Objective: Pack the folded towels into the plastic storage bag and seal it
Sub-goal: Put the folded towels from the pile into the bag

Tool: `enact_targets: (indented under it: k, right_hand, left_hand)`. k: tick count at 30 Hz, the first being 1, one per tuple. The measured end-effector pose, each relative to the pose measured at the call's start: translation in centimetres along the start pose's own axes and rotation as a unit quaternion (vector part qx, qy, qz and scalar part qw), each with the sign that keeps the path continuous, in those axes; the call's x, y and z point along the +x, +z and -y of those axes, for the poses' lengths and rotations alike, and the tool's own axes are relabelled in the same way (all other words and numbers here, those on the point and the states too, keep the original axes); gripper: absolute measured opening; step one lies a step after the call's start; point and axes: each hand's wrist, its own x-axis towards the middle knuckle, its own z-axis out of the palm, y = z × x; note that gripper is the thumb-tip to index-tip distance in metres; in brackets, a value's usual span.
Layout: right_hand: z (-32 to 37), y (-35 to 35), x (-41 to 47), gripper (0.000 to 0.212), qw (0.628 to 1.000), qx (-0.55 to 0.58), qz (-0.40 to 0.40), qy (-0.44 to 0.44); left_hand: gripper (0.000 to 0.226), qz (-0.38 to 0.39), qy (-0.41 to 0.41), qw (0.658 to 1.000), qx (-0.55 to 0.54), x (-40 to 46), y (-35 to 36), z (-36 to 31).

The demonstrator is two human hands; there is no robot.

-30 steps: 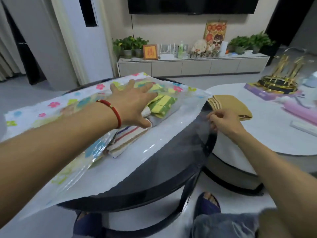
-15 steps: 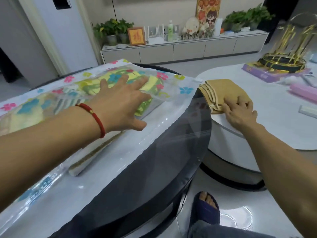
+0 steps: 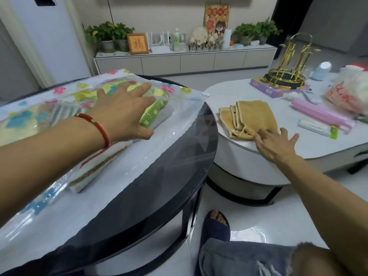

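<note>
Dark table [image 3: 159, 176], left hand [image 3: 123, 114] flat on bag [image 3: 179, 108], right hand [image 3: 275, 144] touching towel [image 3: 253, 114]

We see the storage bag [image 3: 83, 148] lying on the left surface [image 3: 159, 176], towels [image 3: 153, 114] apparently inside it. To its right, on the neighbouring surface [image 3: 235, 92], lies a folded towel [image 3: 251, 116]; a cabinet [image 3: 185, 60] stands behind.

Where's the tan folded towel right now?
In the head view, the tan folded towel lies right of centre on the white table, near its front edge, outside the plastic bag. The right hand touches its near edge.
</note>
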Motion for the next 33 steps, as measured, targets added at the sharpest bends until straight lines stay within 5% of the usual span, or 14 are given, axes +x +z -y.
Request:
enact_targets:
  k: [5,10,16,21,25,27,30,33]
  right_hand:
    - [-0.1,-0.6,2.1,0.029,0.977,0.168,-0.117,0.056]
    - [1.4,-0.2,5.2,0.045,0.946,0.264,-0.044,0.183]
    - [2.5,-2.0,6.0,0.063,0.906,0.385,-0.034,0.17]
    - [1.7,-3.7,3.2,0.061,0.771,0.612,0.007,0.178]
    - [0.8,-6.7,-1.3,0.06,0.625,0.764,0.085,0.138]
    - [0.9,-8.2,-4.1,0.056,0.581,0.8,0.115,0.091]
    - [2.3,-10.2,-8.0,0.045,0.552,0.812,0.188,-0.006]
    - [6.4,-12.2,-10.7,0.047,0.592,0.747,0.282,-0.108]
  left_hand:
    - [0.087,-0.001,-0.003,1.0,0.0,-1.1,0.2,0.3]
    - [0.09,-0.004,-0.003,1.0,0.015,-1.1,0.4,0.3]
    - [0.088,-0.004,-0.017,1.0,0.026,-2.0,0.8,0.6]
    - [0.079,0.0,-0.073,0.997,0.029,-4.3,0.4,1.2]
    - [0.075,0.02,-0.107,0.993,0.043,-7.1,-0.3,2.8]
    - [0.075,0.047,-0.123,0.99,0.048,-8.3,-0.8,3.7]
    - [0.084,0.096,-0.144,0.983,0.063,-9.7,-1.7,5.3]
    - [0.092,0.095,-0.146,0.983,0.053,-9.9,-4.0,6.7]
